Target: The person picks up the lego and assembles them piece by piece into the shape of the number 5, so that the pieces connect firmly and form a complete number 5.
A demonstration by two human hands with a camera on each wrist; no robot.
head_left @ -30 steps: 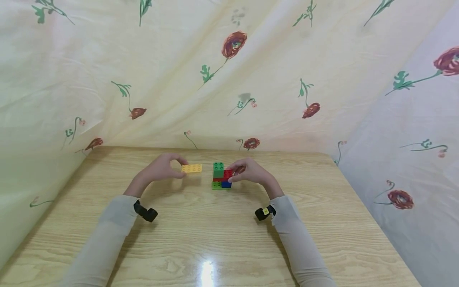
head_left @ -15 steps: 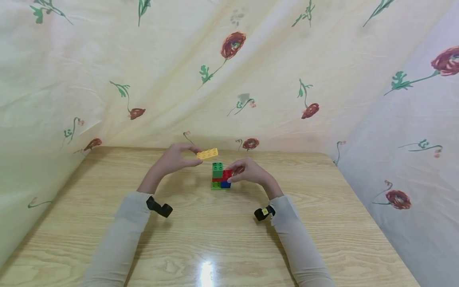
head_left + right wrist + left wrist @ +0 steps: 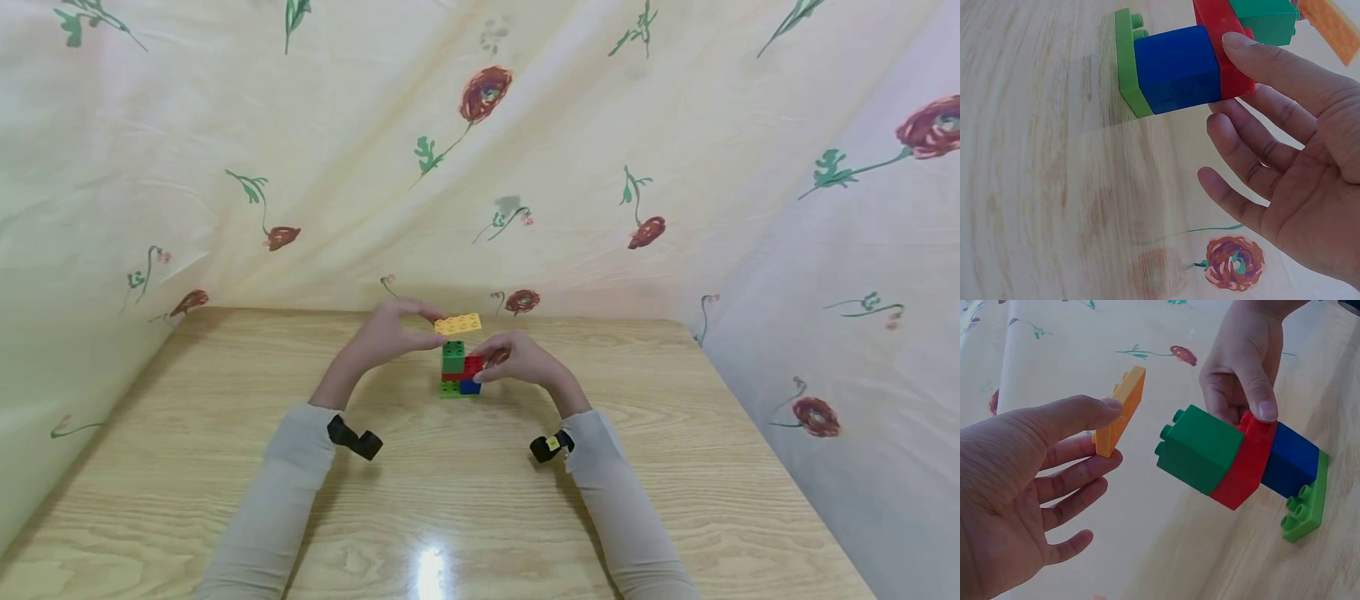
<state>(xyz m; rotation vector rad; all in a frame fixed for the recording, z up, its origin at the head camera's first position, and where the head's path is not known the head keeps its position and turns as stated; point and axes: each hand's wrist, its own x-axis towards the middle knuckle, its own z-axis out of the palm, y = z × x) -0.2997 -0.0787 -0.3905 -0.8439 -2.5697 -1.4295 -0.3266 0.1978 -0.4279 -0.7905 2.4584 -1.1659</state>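
My left hand [image 3: 393,335] pinches a thin yellow-orange brick [image 3: 458,324] by its left end, held in the air above the stack. In the left wrist view a gap separates this brick [image 3: 1124,412] from the green brick [image 3: 1200,450]. Below the green brick is a red brick [image 3: 1247,465], then a blue brick [image 3: 1291,459] on a light-green plate [image 3: 1316,510]. The plate stands on the table, its studs partly bare beside the blue brick [image 3: 1179,67]. My right hand [image 3: 522,358] grips the red brick [image 3: 1235,75] at its right side between thumb and fingers.
The wooden table [image 3: 450,492] extends around the stack. A cream curtain [image 3: 360,167] with printed flowers hangs behind the table and along its sides. A black wrist camera [image 3: 356,439] is strapped to my left wrist, another [image 3: 551,447] to my right.
My left hand has moved right and up with the yellow-orange brick, from left of the stack to above it. My right hand keeps its grip on the red brick.
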